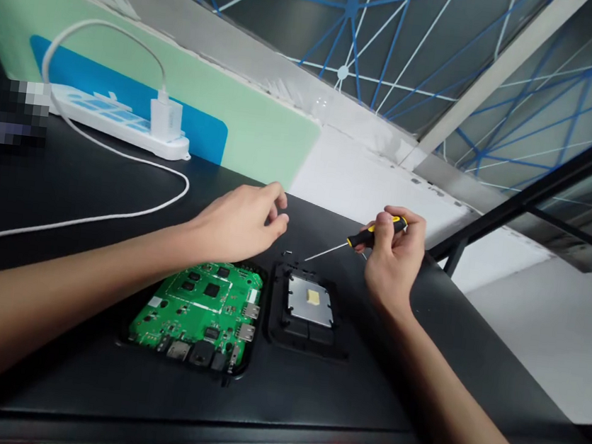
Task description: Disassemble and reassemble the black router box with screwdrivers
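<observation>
My right hand (395, 262) is wrapped round the black and yellow handle of a screwdriver (377, 233). Its thin shaft slants down to the left, the tip close to small screws (287, 253) on the table. With thumb and fingers apart and loosely bent, my left hand (245, 222) hovers empty over the far edge of a green circuit board (188, 320). That board sits in a black casing, its metal ports along the near and right sides. Beside it lies a black cover (288, 332) bearing a silver metal plate (300, 301) with a pale yellow pad (313, 297).
A white power strip (125, 124) with a plugged-in charger (166, 119) stands at the back left. Its white cable (115, 216) loops across the black table (200, 407). Behind are a low wall and patterned glass; a black metal frame (488, 222) rises at the right.
</observation>
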`<state>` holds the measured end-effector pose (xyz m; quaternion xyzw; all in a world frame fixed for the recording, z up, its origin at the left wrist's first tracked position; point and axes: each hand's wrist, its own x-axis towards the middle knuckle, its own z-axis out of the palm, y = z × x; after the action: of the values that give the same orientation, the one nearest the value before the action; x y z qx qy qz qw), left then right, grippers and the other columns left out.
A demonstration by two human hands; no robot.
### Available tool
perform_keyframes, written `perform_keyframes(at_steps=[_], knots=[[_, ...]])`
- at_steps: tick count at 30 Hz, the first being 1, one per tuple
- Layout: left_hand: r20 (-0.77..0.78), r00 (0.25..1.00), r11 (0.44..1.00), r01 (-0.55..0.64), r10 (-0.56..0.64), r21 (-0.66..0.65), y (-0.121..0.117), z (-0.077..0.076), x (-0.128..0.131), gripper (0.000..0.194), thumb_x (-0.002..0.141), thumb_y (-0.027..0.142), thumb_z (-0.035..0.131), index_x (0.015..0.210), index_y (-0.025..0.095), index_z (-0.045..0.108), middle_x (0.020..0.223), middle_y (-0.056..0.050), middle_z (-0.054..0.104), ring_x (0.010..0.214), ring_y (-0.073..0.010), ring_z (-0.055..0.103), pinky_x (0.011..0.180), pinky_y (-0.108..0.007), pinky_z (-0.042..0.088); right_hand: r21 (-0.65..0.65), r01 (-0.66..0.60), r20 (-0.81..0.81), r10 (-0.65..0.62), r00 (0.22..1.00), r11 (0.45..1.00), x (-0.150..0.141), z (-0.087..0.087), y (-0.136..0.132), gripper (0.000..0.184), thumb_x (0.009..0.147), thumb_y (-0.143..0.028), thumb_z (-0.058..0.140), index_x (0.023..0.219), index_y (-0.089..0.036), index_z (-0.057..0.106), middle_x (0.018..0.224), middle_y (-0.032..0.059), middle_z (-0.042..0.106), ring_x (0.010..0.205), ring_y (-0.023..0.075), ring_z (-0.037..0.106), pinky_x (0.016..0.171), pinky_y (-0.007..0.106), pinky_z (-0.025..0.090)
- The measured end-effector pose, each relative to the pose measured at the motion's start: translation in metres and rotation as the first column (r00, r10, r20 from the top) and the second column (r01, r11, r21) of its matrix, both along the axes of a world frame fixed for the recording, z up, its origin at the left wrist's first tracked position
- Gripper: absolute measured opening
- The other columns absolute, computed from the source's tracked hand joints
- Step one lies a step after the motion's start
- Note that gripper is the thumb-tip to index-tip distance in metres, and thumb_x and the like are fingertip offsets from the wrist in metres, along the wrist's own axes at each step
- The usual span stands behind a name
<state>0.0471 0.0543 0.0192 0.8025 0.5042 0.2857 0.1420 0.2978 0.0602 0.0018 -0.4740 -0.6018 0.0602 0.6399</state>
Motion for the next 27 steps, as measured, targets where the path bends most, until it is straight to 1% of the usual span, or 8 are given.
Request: perform_keyframes(at_steps=[3,10,14,16,19,23,27], knots=[[0.0,1.0,1.0,0.007,-0.007,0.021,-0.002,-0.001,0.0,0.023,0.095,0.035,0.053,0.111,0.021,0.062,0.087,-0.004,0.073,0.083,-0.0236,0.069,0.067,-0.035,0.046,-0.018,0.006,0.017,-0.006,1.0,1.0,0.0,-0.001,0.001,0.031,0.093,-0.053,0.064,0.106,-0.026,0.056,0.068,-0.0059,0.064,0.046,0.0094,0.059,0.049,0.028,0.05],[-0.021,0.998,0.996,0.053,-0.051,0.078,-0.003,-0.002,0.001,0.023,0.094,0.031,0.053,0.11,0.019,0.065,0.083,-0.003,0.072,0.077,-0.021,0.068,0.064,-0.033,0.044,-0.003,-0.011,0.003,0.011,1.0,1.0,0.0,-0.001,0.001,0.031,0.093,-0.054,0.063,0.105,-0.026,0.055,0.066,-0.0067,0.063,0.043,0.0092,0.059,0.045,0.027,0.05],[-0.027,0.991,0.983,0.131,-0.129,0.125,-0.001,-0.005,-0.002,0.022,0.093,0.028,0.054,0.109,0.019,0.066,0.082,-0.002,0.073,0.075,-0.0193,0.068,0.064,-0.031,0.043,0.03,-0.03,-0.071,0.032,0.997,0.999,0.002,0.002,0.003,0.033,0.092,-0.056,0.063,0.103,-0.026,0.054,0.065,-0.0073,0.062,0.044,0.0097,0.059,0.043,0.026,0.05],[-0.026,0.978,0.966,0.206,-0.205,0.158,0.0,-0.007,-0.003,0.02,0.093,0.027,0.054,0.106,0.019,0.066,0.085,-0.002,0.073,0.077,-0.0184,0.068,0.067,-0.031,0.044,0.028,-0.031,-0.129,0.035,0.991,0.999,0.005,0.003,0.005,0.034,0.092,-0.058,0.062,0.1,-0.026,0.053,0.065,-0.0071,0.061,0.044,0.0099,0.059,0.041,0.026,0.048],[-0.061,0.948,0.926,0.318,-0.312,0.203,-0.002,-0.008,-0.001,0.02,0.095,0.027,0.052,0.103,0.019,0.068,0.092,-0.003,0.074,0.084,-0.0185,0.068,0.075,-0.032,0.046,-0.014,-0.031,-0.176,0.028,0.984,0.999,0.011,0.003,0.006,0.036,0.092,-0.061,0.059,0.098,-0.026,0.055,0.064,-0.0066,0.06,0.042,0.0092,0.055,0.039,0.025,0.044],[-0.149,0.903,0.881,0.427,-0.403,0.205,-0.013,-0.008,0.007,0.023,0.098,0.031,0.049,0.103,0.021,0.069,0.099,-0.005,0.072,0.095,-0.0219,0.065,0.081,-0.035,0.046,-0.071,-0.029,-0.164,0.017,0.986,0.997,0.016,-0.001,0.001,0.038,0.092,-0.064,0.057,0.101,-0.027,0.058,0.06,-0.007,0.055,0.04,0.0096,0.049,0.037,0.026,0.037],[-0.177,0.863,0.834,0.503,-0.472,0.227,-0.03,-0.006,0.017,0.023,0.101,0.033,0.05,0.101,0.021,0.069,0.098,-0.004,0.072,0.098,-0.0233,0.061,0.086,-0.037,0.044,-0.127,-0.036,-0.151,0.016,0.988,0.991,0.019,-0.006,-0.006,0.036,0.093,-0.063,0.056,0.1,-0.028,0.059,0.06,-0.0066,0.051,0.043,0.0108,0.049,0.039,0.026,0.038]])
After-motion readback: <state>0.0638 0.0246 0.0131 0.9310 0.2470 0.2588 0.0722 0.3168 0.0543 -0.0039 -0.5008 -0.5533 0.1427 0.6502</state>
